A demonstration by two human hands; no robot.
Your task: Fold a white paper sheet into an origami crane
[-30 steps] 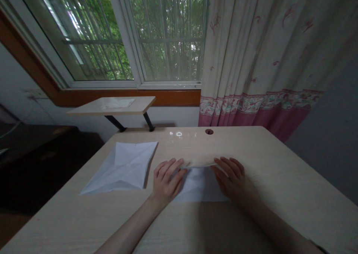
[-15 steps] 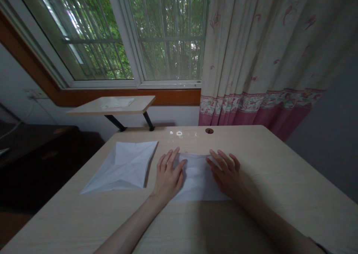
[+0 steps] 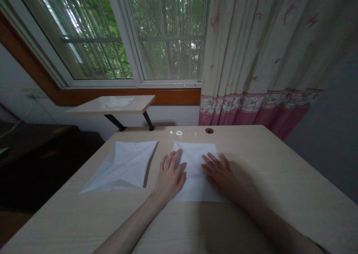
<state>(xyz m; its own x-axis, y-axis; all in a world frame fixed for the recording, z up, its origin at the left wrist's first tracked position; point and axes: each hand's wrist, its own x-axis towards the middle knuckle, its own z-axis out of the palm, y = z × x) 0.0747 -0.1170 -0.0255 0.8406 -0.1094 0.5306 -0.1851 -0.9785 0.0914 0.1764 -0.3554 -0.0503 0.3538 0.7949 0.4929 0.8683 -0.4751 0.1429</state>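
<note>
A white sheet, which looks like thin paper or cloth, lies spread on the table between my hands, with faint creases across it. My left hand rests along its left edge, fingers stretched forward and apart. Over the right part of the sheet lies my right hand, its fingers spread and pointing to the upper left. Parts of both side edges are hidden under the hands. To the left of my left hand is a second white sheet, creased, with one corner drawn out towards the lower left.
The pale wooden table has a round cable hole near its back edge. At the back left, a raised shelf on black legs carries a crumpled white piece. Behind stand a barred window and a flowered curtain.
The far edge of the middle sheet has unfolded away from me, so the sheet reaches further back. My right hand has shifted slightly left and flattened; the left hand has hardly moved.
</note>
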